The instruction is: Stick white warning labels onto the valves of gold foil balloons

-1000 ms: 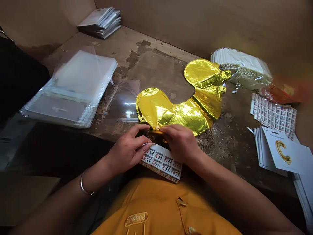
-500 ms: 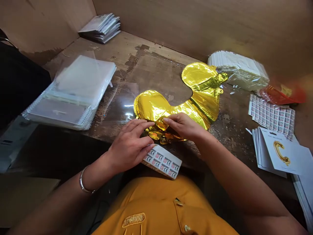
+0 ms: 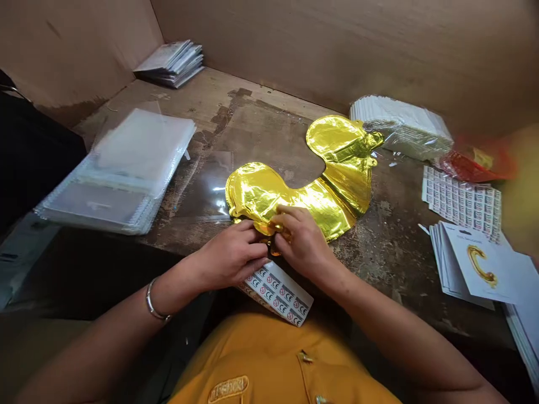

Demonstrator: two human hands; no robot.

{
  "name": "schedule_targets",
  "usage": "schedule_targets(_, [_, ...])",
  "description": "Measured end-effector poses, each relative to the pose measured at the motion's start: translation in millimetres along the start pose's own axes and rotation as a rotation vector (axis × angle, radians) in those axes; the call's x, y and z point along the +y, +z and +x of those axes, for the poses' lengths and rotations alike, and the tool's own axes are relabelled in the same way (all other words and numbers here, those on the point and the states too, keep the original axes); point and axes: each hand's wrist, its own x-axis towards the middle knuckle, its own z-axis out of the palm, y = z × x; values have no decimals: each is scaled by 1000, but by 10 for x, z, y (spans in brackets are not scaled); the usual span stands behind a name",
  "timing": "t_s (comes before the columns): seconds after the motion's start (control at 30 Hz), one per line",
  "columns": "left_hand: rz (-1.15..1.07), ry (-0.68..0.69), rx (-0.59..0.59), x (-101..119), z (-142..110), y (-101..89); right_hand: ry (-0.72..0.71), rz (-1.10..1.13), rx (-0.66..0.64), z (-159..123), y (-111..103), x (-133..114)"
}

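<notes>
Left hand (image 3: pixel 229 255): your fingers grip a white rectangular sticker sheet (image 3: pixel 286 294).
Right hand (image 3: pixel 303 241): yours pinch a curved gold foil balloon (image 3: pixel 259 188).

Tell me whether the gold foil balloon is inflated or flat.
Flat: the gold foil balloon lies slack and creased on the table.

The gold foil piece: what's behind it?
Behind the gold foil piece, at its right end, sits a plastic-wrapped white stack. Whatever part the foil overlaps cannot be seen.
</notes>
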Motion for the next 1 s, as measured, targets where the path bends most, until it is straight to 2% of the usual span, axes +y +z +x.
schedule_targets(0.1, [-28, 2, -5, 19, -19, 9, 136, 158, -70, 67, -122, 78])
schedule_targets(0.17, [-24, -18, -8, 16, -44, 26, 236, 338, -127, 254, -332, 266])
schedule_targets(0.2, [-28, -16, 1, 10, -58, 34, 269, 412, -115, 383, -471, 406])
schedule_targets(0.27, [-33, -18, -6, -7, -81, 48, 318, 432, 21, 670, -786, 757])
schedule_targets(0.33, [-42, -11, 2, -23, -94, 57, 441, 302, 296, 938, -1090, 1142])
schedule_targets(0.4, [-52, -5, 15, -37, -96, 68, 496, 224, 448, 1136, -1321, 1480])
schedule_targets(0.47, [-59, -3, 21, -57, -93, 86, 538, 145, 567, 1249, -1457, 1704])
schedule_targets(0.53, [-67, -4, 19, -83, -86, 103, 566, 68, 675, 1286, -1502, 1771])
schedule_targets(0.6, [-81, -10, 15, -102, -81, 106, 567, 2, 769, 1236, -1455, 1646])
schedule_targets(0.63, [-98, -10, 16, -101, -83, 97, 527, -32, 790, 1167, -1392, 1506])
schedule_targets(0.67, [-125, -12, 21, -88, -89, 83, 473, -54, 776, 1063, -1306, 1315])
schedule_targets(0.7, [-161, -16, 43, -61, -100, 62, 363, -90, 719, 921, -1201, 1080])
schedule_targets(0.73, [-215, -28, 71, -20, -115, 36, 241, -85, 590, 747, -1087, 815])
schedule_targets(0.77, [-274, -63, 120, 35, -130, 9, 165, -46, 394, 548, -974, 535])
schedule_targets(0.83, [-413, -207, 235, 172, -154, -39, 96, 19, -11, 135, -783, 19])
schedule_targets(0.87, [-500, -318, 301, 244, -160, -53, 84, 51, -163, -50, -709, -176])
schedule_targets(0.9, [-602, -462, 374, 311, -162, -57, 111, 86, -244, -204, -647, -311])
schedule_targets(0.93, [-724, -597, 391, 370, -162, -51, 161, 115, -292, -320, -593, -381])
schedule_targets(1.0, [-987, -771, 406, 450, -163, -12, 273, 191, -330, -432, -512, -355])
